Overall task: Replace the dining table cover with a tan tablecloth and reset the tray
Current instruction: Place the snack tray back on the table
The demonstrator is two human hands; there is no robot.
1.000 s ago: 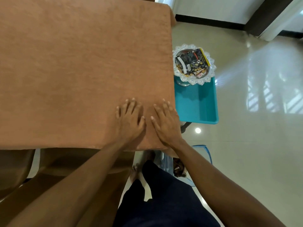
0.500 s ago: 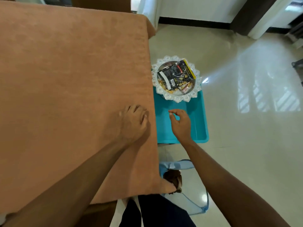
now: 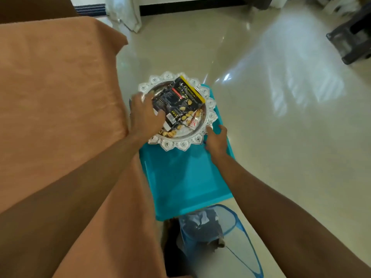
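A tan tablecloth [image 3: 56, 97] covered the worktop on the left and hung over its near right edge and far corner. The left forearm crossed that cloth, and the left hand [image 3: 144, 115] lay over the left side of the silver tray [image 3: 181, 145]. Its fingers [image 3: 136, 99] reached across the scalloped rim toward the far side, and its thumb stretched over the snack packet [image 3: 180, 97]. I could not tell whether those fingers were gripping the rim or only resting on it.

The tray sat just right of the worktop's edge, on the far end of a teal plastic seat [image 3: 184, 177]. It held the black, yellow-edged packet, a smaller wrapper and loose nuts.

At the tray's near right rim was the right hand [image 3: 216, 141]. Its thumb pressed on the rim's top and its fingers [image 3: 222, 129] curled just outside and under it, so it pinched the edge.

Below the seat, near the bottom of the view, a blue mesh basket [image 3: 241, 227] stood on the glossy floor [image 3: 281, 97] with dark cloth [image 3: 200, 227] inside. A white curtain [image 3: 124, 13] hung at the top, and a dark, blurred object [image 3: 353, 37] stood at the far right.
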